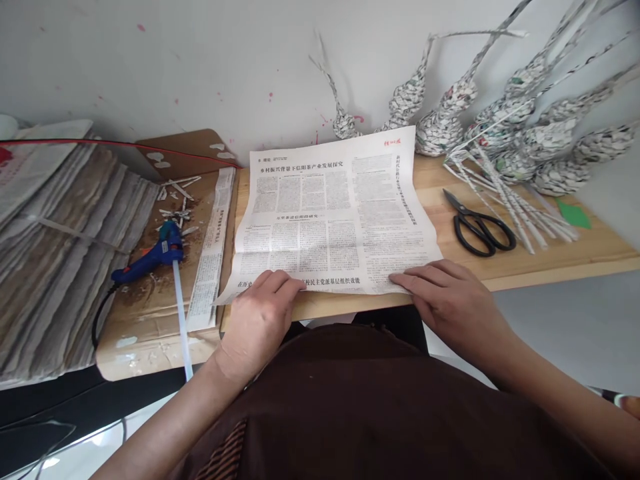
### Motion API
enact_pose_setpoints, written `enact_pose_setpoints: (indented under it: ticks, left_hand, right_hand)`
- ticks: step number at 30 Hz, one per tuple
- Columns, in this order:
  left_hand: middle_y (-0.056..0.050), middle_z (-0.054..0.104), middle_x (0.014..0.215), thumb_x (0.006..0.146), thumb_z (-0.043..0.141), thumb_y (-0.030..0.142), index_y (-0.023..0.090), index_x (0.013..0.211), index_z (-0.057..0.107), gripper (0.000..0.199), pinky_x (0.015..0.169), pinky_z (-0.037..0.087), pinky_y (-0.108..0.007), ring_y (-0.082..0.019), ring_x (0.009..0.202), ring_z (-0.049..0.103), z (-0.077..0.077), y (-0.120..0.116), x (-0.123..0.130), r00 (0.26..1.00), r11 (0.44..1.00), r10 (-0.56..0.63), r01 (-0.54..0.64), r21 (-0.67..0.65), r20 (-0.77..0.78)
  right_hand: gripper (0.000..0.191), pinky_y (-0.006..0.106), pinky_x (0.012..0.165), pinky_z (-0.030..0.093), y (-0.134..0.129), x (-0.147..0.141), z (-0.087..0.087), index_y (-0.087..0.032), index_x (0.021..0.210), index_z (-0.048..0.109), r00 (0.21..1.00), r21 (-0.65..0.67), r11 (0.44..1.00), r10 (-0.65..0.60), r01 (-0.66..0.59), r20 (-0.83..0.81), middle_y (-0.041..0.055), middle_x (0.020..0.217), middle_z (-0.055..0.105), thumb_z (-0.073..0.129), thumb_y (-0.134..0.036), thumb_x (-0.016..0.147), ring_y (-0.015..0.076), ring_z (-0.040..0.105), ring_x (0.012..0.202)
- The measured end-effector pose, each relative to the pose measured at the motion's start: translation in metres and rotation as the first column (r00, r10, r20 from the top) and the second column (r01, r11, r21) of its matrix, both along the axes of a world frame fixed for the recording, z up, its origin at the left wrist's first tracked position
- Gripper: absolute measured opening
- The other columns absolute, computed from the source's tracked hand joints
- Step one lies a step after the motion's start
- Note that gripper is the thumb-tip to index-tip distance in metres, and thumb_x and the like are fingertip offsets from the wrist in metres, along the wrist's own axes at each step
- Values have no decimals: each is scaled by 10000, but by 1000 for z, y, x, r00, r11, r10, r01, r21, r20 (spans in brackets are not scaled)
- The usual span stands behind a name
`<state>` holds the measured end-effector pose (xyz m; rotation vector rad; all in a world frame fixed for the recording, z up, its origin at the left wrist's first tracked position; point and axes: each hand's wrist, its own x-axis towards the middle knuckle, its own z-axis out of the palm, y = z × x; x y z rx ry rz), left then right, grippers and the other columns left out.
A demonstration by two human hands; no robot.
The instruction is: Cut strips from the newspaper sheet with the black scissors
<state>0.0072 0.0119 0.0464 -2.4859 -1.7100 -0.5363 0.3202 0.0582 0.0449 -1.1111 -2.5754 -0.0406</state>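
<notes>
A printed newspaper sheet (310, 220) lies spread on the wooden table, its far edge near the wall and its near edge along the table's front. My left hand (263, 310) is closed at the sheet's lower left, fingers curled over the near edge. At the lower right corner, my right hand (445, 297) has its fingers on the paper, pinching the edge between thumb and fingers. To the left is a folded newspaper strip (213, 250). Black-handled scissors (477, 227) rest on the wood to the right of the sheet.
A blue glue gun (157, 253) with a long glue stick sits on cardboard at left, beside a tall newspaper stack (60, 247). Several woven paper gourds (445, 127) line the wall; rolled paper sticks (510, 200) lie at right near a green scrap (574, 215).
</notes>
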Motion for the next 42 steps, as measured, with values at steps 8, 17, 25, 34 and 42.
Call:
enact_pose_setpoints:
  ticks: [8,17,25,34,42]
  left_hand:
    - [-16,701,883,949,586,202,213,914,697,117,698,529,-339,-216,853,655,6,8,-2,997,990,44,-36,-133,59]
    - [-15,667,793,929,630,251,215,842,656,97,686,531,-360,-225,796,647,5,13,-15,998,985,54,-50,-163,20]
    - [-55,700,1026,930,542,65,182,1082,652,222,814,569,-361,-207,937,638,-12,-10,-18,991,994,-106,103,41,78]
    - [-61,719,1062,906,539,45,172,1105,647,260,747,598,-356,-237,965,651,-10,-14,-15,992,991,-110,114,68,-61]
    - [-70,710,1121,867,557,11,164,1160,634,339,752,606,-350,-250,1037,626,-17,-16,-15,993,991,-101,106,77,-65]
  right_hand:
    - [229,409,822,485,9,-21,7,-193,1015,717,999,-154,988,28,-22,37,72,954,723,493,-242,1007,260,595,890]
    - [312,347,643,438,41,-7,26,-219,761,627,963,-292,955,30,51,266,32,742,671,494,-364,1003,250,633,761]
    - [349,479,925,525,6,-1,13,-129,1198,641,997,-176,984,39,-26,71,145,1140,698,600,-362,941,320,618,1068]
    - [743,548,1213,287,0,-51,6,-115,1500,447,913,-445,799,380,-405,-148,194,1555,431,565,-593,944,314,313,1487]
    - [188,204,723,575,-23,-42,12,-197,1137,706,751,-387,692,345,-609,-564,14,921,782,639,-188,961,99,714,782]
